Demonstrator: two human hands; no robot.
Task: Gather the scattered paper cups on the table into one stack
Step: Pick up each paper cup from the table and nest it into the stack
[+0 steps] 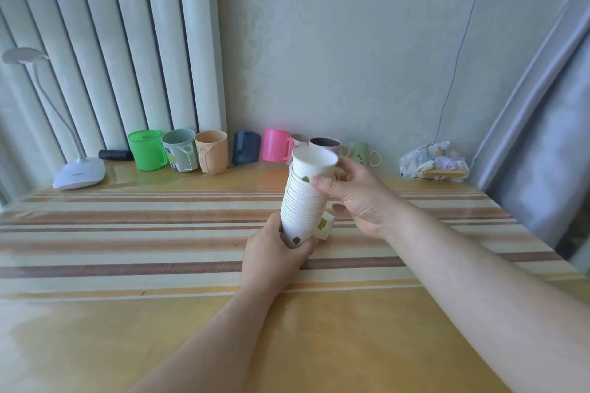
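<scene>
the left grip [274, 252] is wrapped round the bottom of the stack [305, 201], fingers curled under and round the lowest cup, holding the whole stack up off the desk [127, 265] with its open mouth tipped away and a little to the right. the right grip [357, 191] pinches the top cup [314, 164], thumb across its near side just below the rim and fingers curled behind it; this cup sits in the stack but stands higher than the nested rims below it. the stack is white with small green leaf marks, and many thin rims show between the two grips. a further cup [325, 226] with a green mark peeks out just right of the stack's base, between the two grips; whether it rests on the desk or is touched by a finger cannot be told. beyond the grips, along the wall, stands a row of mugs: green mug [147, 150], grey mug [180, 150], peach mug [211, 151], dark blue mug [245, 147], pink mug [277, 144], purple mug [325, 142] right behind the top cup, and a pale green mug [362, 151] beyond the right grip. far left of the left grip is a lamp [78, 172] with a black roll [115, 155] beside it. far right of the right grip lies a crumpled bag [432, 161] near a curtain [542, 137]. the desk wears a striped cloth under a clear glossy cover.
</scene>
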